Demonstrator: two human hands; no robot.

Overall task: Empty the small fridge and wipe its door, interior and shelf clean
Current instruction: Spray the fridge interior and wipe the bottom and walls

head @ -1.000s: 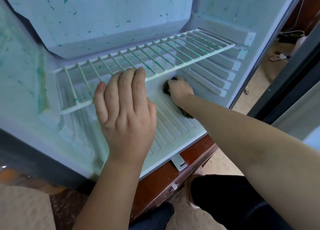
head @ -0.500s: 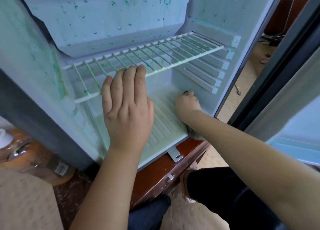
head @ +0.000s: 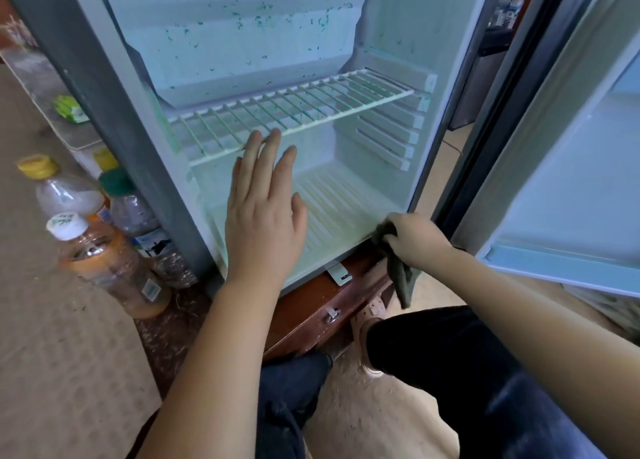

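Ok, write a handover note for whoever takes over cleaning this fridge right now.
Left hand: open, fingertips at the wire shelf front edge.
Right hand: grips the dark cloth at the front right corner of the fridge floor.
Done: fridge emptied; bottles stand on the ground to its left.
Left: green specks on the back wall and shelf; door open, to check.
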